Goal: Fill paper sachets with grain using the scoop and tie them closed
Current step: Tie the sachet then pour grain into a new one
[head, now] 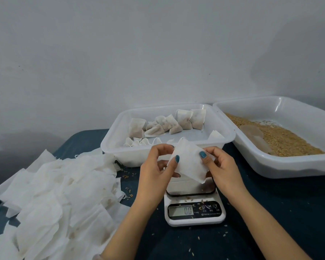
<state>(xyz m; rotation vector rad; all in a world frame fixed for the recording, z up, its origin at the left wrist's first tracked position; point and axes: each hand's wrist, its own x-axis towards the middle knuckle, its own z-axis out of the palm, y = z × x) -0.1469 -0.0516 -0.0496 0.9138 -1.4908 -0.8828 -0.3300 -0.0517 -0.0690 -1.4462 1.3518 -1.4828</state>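
An empty white paper sachet (189, 163) hangs tilted above the scale, held between both hands. My left hand (156, 169) pinches its left edge with thumb and fingers. My right hand (219, 166) pinches its right edge, thumb on the front. A pale scoop (255, 138) lies in the brown grain (287, 139) inside the white tray (281, 164) at the right. Several filled, tied sachets (167, 124) lie in the middle white tray (120, 147).
A white digital kitchen scale (194, 211) reading 0.0 stands under the hands. A big heap of empty sachets (51, 199) covers the left of the dark blue table (281, 218). Loose grains are scattered on the table. A grey wall is behind.
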